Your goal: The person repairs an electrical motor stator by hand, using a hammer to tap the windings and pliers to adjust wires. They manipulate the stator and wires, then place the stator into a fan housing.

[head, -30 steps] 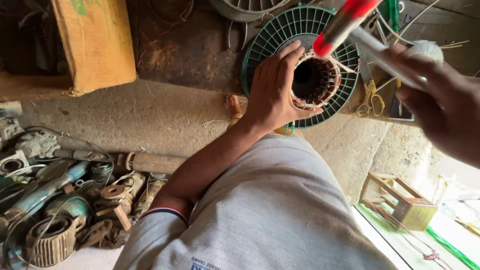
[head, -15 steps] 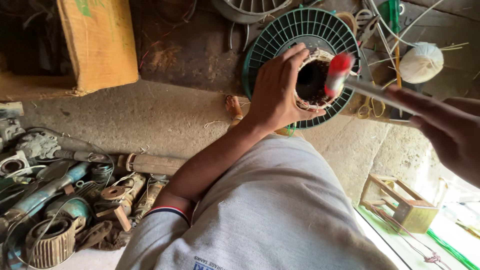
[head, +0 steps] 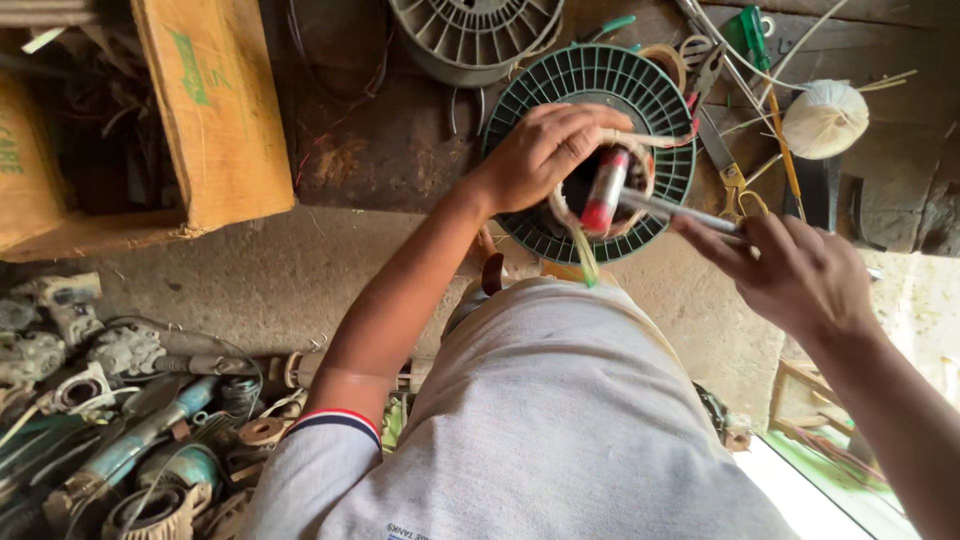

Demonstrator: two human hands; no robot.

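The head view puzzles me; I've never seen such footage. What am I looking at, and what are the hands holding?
The camera sits on a person's head and looks down past a grey shirt. The left hand steadies a wound motor core resting on a green fan guard. The right hand holds a screwdriver, its red handle over the core. Nearby lie a ball of string, pliers, a cardboard box and old power tools.
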